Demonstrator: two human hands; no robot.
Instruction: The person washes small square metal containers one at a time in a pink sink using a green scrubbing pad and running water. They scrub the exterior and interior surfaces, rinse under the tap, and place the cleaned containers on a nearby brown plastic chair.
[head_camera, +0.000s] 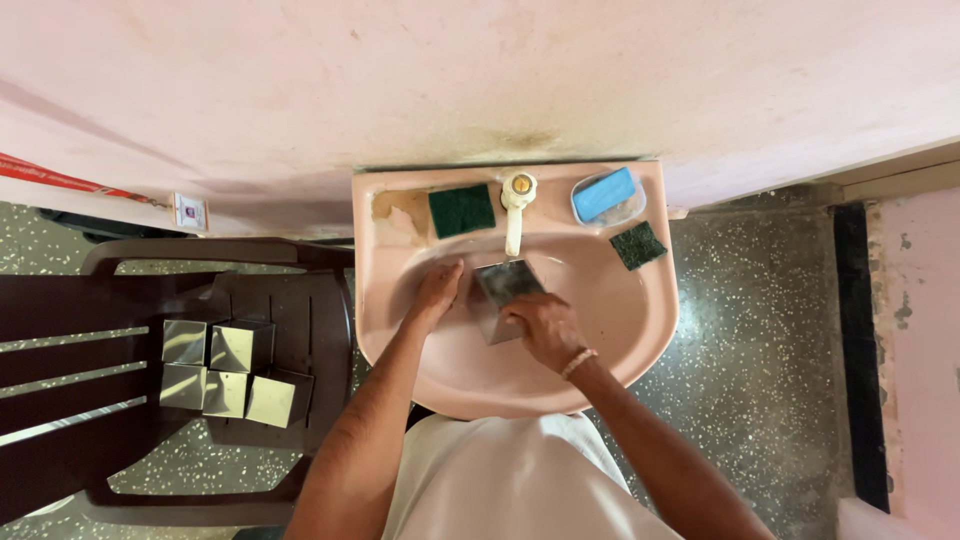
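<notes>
Both hands are in the pink washbasin, working on a square steel container held under the cream tap.

Left hand: fingers curled against the container's left side, steadying it, palm down on the basin's slope. Right hand: fingers clenched over the container's lower right edge; a pale bracelet sits on that wrist. The container is tilted, open face up toward the camera, sitting in the bowl just below the spout. I cannot tell whether water is running.

On the basin's back rim:
- green scrub pad, left of the tap, just beside it
- clear dish with a blue soap bar, right of the tap
- second dark green scrub pad, on the right rim, below the soap dish

Nothing lies between the hands and the container. The tap spout hangs right over the container's top edge, close.

Left of the basin: dark brown plastic chair, seat nearly touching the basin's edge. Five more square steel containers are packed together on the seat, in two rows, touching each other.

Behind it all is a pink wall; below is a speckled floor.
</notes>
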